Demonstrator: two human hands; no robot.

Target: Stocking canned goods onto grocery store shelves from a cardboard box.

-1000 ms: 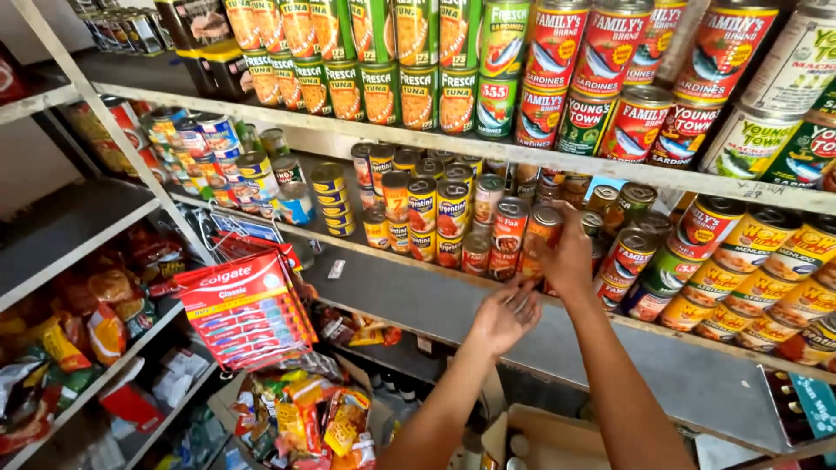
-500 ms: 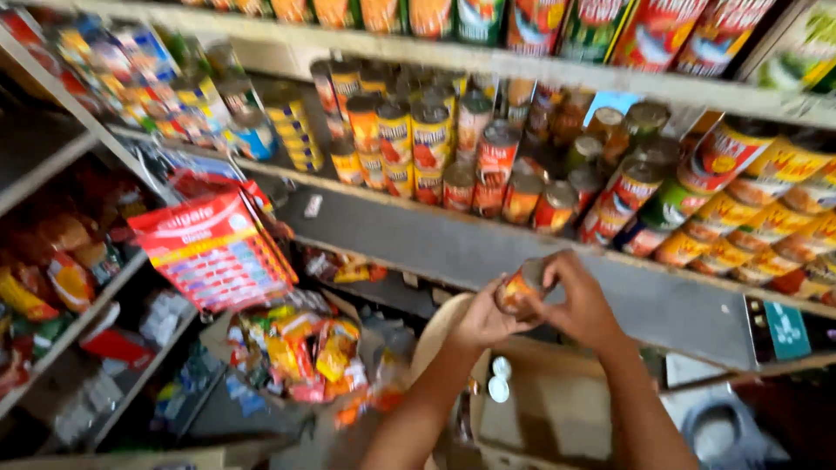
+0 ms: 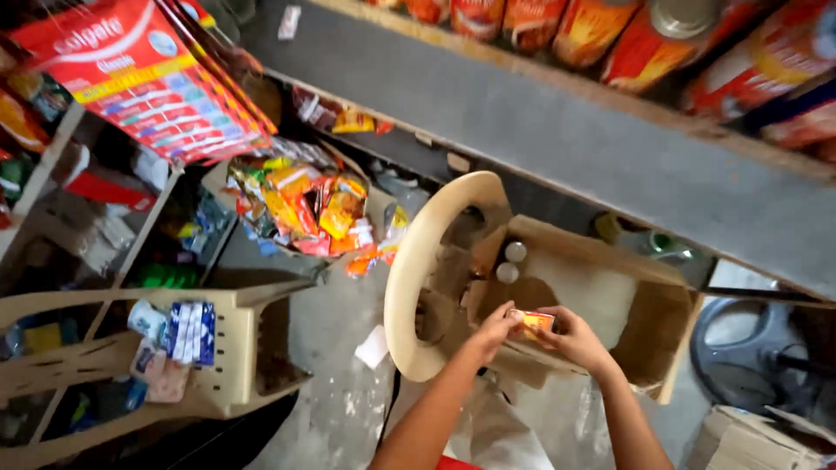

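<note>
Left hand (image 3: 493, 329) and right hand (image 3: 575, 339) both closed on one small can (image 3: 533, 322), held over open cardboard box (image 3: 649, 300). Beige stool (image 3: 409, 270) just left.

your left hand (image 3: 495, 329) and right hand (image 3: 573, 339) meet on a can (image 3: 533, 321) above the open cardboard box (image 3: 644, 305), a round stool (image 3: 416, 270) just left, the shelf (image 3: 610, 148) beyond it.

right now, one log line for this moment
left hand: holds can | right hand: holds can | can: over open box | stool: beside box
</note>
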